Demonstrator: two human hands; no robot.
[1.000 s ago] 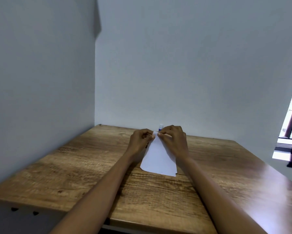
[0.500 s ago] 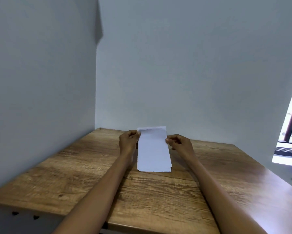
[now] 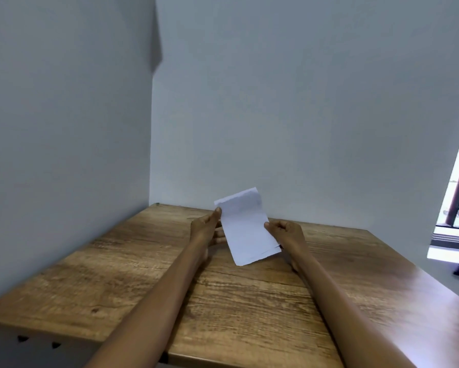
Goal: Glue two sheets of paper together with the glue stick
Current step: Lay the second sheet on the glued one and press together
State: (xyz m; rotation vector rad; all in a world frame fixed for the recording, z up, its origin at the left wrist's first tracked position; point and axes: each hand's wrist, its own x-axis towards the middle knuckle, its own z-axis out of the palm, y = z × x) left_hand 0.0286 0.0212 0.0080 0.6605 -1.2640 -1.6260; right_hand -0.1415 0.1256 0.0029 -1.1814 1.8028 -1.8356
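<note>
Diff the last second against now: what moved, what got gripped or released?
The white paper sheets, flat on the wooden table a second ago, are lifted and now tilt, top leaning left. The left hand holds the left edge, the right hand pinches the right edge. The glue stick glimpsed behind the hands earlier is out of sight now. Nothing was released; the table is unchanged.

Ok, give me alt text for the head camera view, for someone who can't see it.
Two hands hold white paper tilted above a wooden table: the left hand at its left edge, the right hand pinching its right edge. Grey walls stand behind.
</note>
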